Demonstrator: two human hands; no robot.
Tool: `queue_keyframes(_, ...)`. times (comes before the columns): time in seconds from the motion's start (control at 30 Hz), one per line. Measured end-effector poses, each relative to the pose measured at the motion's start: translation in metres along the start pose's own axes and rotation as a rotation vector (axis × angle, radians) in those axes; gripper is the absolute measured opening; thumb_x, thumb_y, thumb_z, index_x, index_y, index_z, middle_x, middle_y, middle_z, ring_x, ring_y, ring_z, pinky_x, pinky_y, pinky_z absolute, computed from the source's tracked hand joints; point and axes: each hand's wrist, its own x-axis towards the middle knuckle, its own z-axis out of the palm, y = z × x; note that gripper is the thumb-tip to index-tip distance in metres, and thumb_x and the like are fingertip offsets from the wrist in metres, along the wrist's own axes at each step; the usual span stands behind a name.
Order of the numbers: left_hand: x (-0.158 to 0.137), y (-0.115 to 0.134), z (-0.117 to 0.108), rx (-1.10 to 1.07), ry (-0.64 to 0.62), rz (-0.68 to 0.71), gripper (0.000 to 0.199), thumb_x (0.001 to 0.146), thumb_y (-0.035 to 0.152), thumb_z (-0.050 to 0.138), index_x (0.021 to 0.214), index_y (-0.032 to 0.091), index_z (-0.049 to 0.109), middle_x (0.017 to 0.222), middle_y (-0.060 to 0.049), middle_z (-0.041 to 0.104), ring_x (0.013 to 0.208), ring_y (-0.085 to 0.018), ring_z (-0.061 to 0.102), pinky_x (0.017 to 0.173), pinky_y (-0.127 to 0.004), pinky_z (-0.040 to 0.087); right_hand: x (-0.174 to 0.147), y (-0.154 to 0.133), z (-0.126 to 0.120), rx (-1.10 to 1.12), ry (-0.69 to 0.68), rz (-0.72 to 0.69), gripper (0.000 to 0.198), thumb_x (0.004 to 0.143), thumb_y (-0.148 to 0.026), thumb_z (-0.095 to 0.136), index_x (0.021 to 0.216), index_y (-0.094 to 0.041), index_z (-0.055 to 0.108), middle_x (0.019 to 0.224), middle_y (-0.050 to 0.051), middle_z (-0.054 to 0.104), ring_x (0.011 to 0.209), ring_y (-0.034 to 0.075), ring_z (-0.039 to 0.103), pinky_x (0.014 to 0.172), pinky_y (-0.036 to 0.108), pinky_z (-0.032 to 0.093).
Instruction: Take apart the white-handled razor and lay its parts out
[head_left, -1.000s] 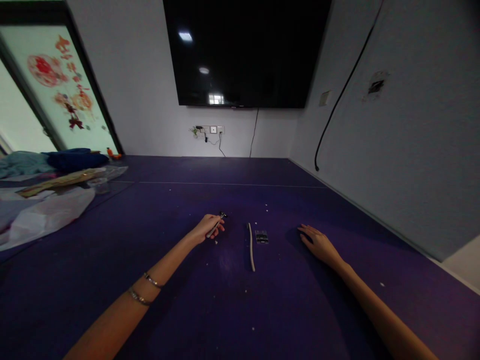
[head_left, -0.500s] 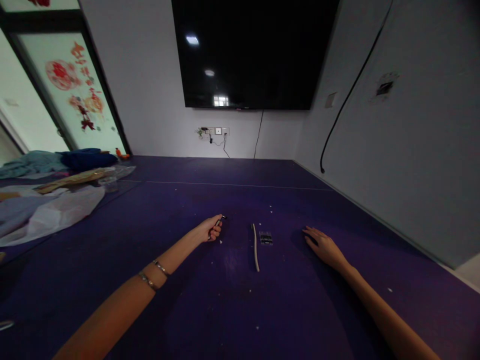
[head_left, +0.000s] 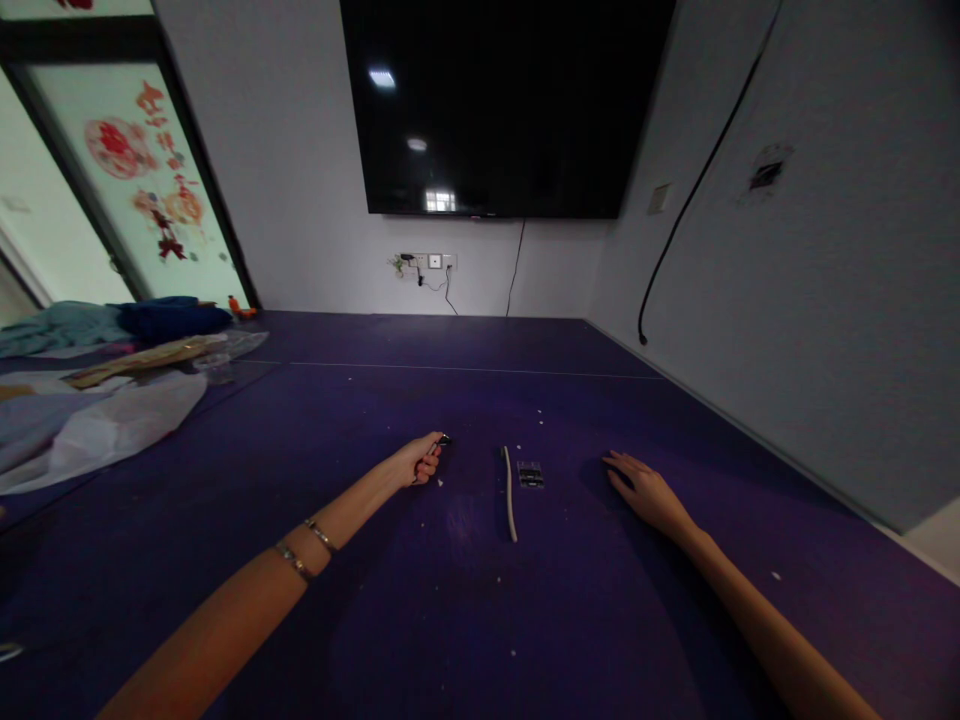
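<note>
My left hand (head_left: 421, 462) is closed around a small, slim dark tool (head_left: 445, 440). A dark head with a shiny spot pokes out past the thumb; its exact kind is too small to tell. Flat on the purple surface (head_left: 360, 620), my right hand (head_left: 637, 485) rests with its fingers stretched out and holds nothing. Between the hands lies a short whitish cable piece (head_left: 510, 500), slightly bent, pointing away from me. Just right of its upper half sits a small clear case (head_left: 531, 475) with dark pieces inside, nearer to my right hand than the cable is.
Clear plastic bags (head_left: 142, 430) and folded cloths (head_left: 172, 318) lie at the left, with a small orange object (head_left: 240, 307) behind. Tiny white scraps dot the surface. A black cable (head_left: 690, 190) hangs along the right wall. A television (head_left: 502, 110) is mounted above wall sockets (head_left: 435, 261).
The dark tool's head has turned slightly in my left hand. Both hands otherwise keep their places; the whole view has shifted very slightly.
</note>
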Motion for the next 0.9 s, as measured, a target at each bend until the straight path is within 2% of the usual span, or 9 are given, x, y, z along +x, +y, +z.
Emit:
queue_keyframes(0.2, -0.004, 0.007, 0.007, 0.053, 0.044, 0.196, 0.036, 0.082, 0.049, 0.037, 0.072, 0.017, 0.051, 0.043, 0.010, 0.031, 0.029, -0.005, 0.025, 0.032, -0.016, 0.016, 0.000, 0.002, 0.001, 0.016, 0.011, 0.005, 0.042, 0.087, -0.038, 0.039, 0.116, -0.018, 0.061, 0.126, 0.011, 0.056, 0.119, 0.027, 0.049, 0.101, 0.045, 0.038)
queue_keyframes(0.4, -0.008, 0.021, 0.031, 0.134, 0.121, 0.420, 0.020, 0.082, 0.024, 0.040, 0.085, 0.014, 0.057, 0.054, 0.005, 0.048, 0.039, -0.006, 0.043, 0.038, -0.017, 0.030, 0.000, -0.002, -0.001, 0.022, 0.014, 0.012, 0.040, 0.087, -0.038, 0.039, 0.116, -0.020, 0.061, 0.128, 0.010, 0.055, 0.120, 0.027, 0.048, 0.101, 0.046, 0.039)
queue_keyframes(0.5, -0.010, 0.022, 0.044, 0.169, 0.098, 0.502, 0.015, 0.081, 0.019, 0.045, 0.088, 0.013, 0.057, 0.064, 0.001, 0.056, 0.048, -0.008, 0.052, 0.044, -0.018, 0.036, 0.000, -0.005, -0.003, 0.003, -0.002, 0.014, 0.041, 0.088, -0.037, 0.039, 0.117, -0.018, 0.060, 0.128, 0.011, 0.054, 0.120, 0.027, 0.048, 0.101, 0.046, 0.039)
queue_keyframes(0.67, -0.012, 0.015, 0.057, 0.224, 0.001, 0.627, 0.019, 0.079, 0.024, 0.054, 0.095, 0.015, 0.056, 0.082, -0.005, 0.064, 0.069, -0.014, 0.062, 0.055, -0.023, 0.045, 0.000, -0.009, -0.006, -0.025, -0.021, 0.009, 0.041, 0.088, -0.035, 0.037, 0.118, -0.018, 0.059, 0.129, 0.011, 0.054, 0.121, 0.026, 0.047, 0.101, 0.045, 0.038)
queue_keyframes(0.73, -0.011, 0.011, 0.059, 0.256, -0.012, 0.693, 0.020, 0.077, 0.023, 0.057, 0.094, 0.014, 0.056, 0.082, -0.006, 0.065, 0.074, -0.016, 0.063, 0.061, -0.025, 0.047, 0.000, -0.010, -0.007, -0.023, -0.014, 0.016, 0.040, 0.088, -0.035, 0.037, 0.117, -0.018, 0.059, 0.129, 0.011, 0.054, 0.121, 0.026, 0.048, 0.101, 0.045, 0.038)
queue_keyframes(0.9, -0.010, 0.008, 0.064, 0.289, 0.062, 0.789, 0.016, 0.070, 0.020, 0.063, 0.084, 0.014, 0.056, 0.083, -0.005, 0.064, 0.079, -0.016, 0.061, 0.074, -0.028, 0.047, -0.001, -0.011, -0.007, 0.016, -0.004, 0.030, 0.038, 0.087, -0.034, 0.039, 0.116, -0.020, 0.060, 0.128, 0.010, 0.055, 0.121, 0.025, 0.047, 0.101, 0.045, 0.037)
